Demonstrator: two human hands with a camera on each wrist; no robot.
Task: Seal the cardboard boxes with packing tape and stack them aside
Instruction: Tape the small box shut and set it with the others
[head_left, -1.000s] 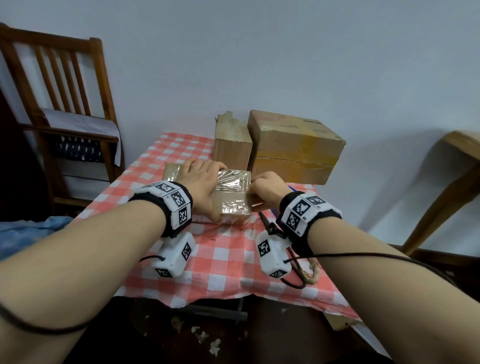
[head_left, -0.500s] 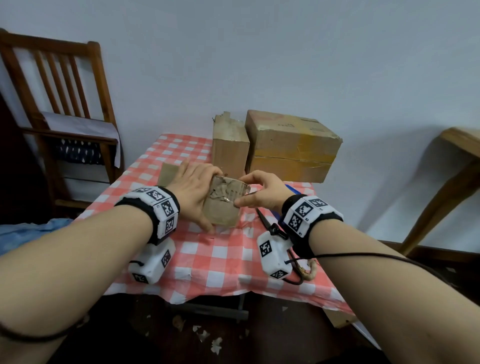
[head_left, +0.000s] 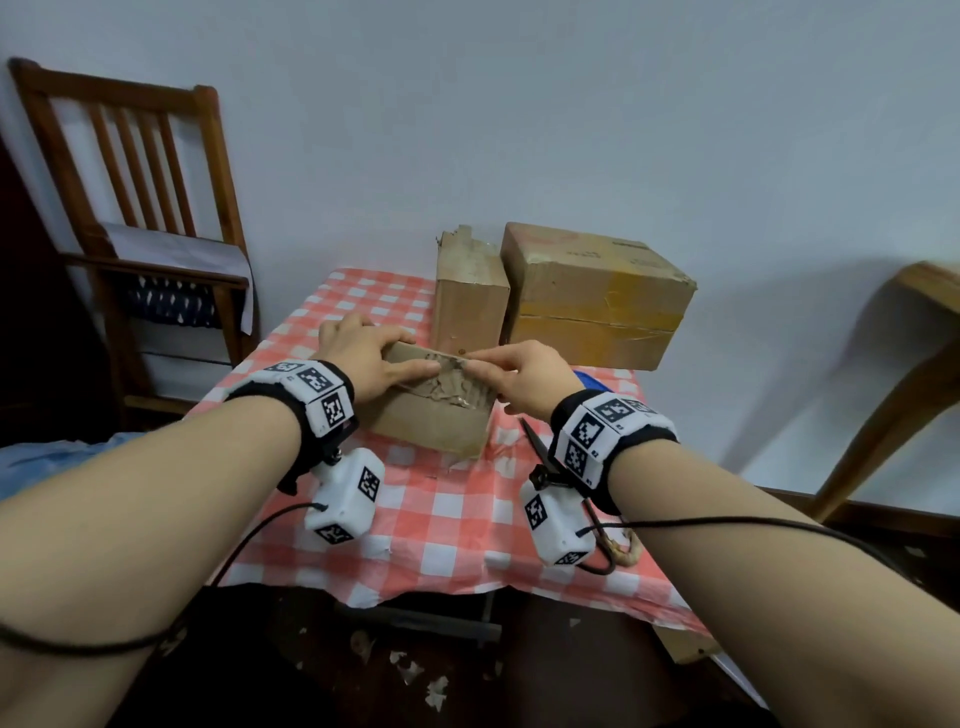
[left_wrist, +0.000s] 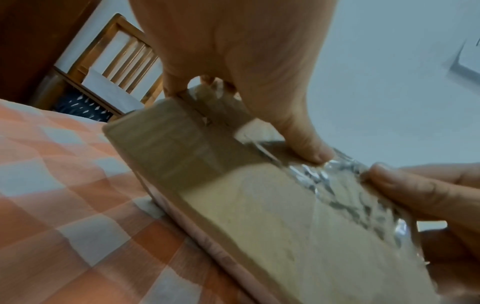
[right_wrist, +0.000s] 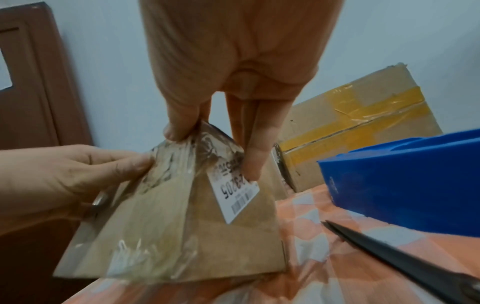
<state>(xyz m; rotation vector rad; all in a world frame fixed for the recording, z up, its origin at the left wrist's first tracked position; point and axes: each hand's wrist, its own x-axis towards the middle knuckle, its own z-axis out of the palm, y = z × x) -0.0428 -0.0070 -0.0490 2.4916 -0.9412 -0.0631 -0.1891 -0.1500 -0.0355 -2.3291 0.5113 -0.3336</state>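
small box (head_left: 431, 415) tilted on edge on desk (head_left: 415, 509), crinkled clear tape (head_left: 462, 389) over top; tall box (head_left: 470, 306), big box (head_left: 592, 296) with yellow tape behind, side by side.

what the views keep from us

in the head view our left hand (head_left: 363, 361) covers the far left of the small box (head_left: 431, 421), and our right wrist hides most of the scissors (head_left: 535, 441). at the right edge of the right wrist view the blue tape dispenser (right_wrist: 405, 185) is cut off. the box's label (right_wrist: 233, 195) is blurred; we cannot read it fully.
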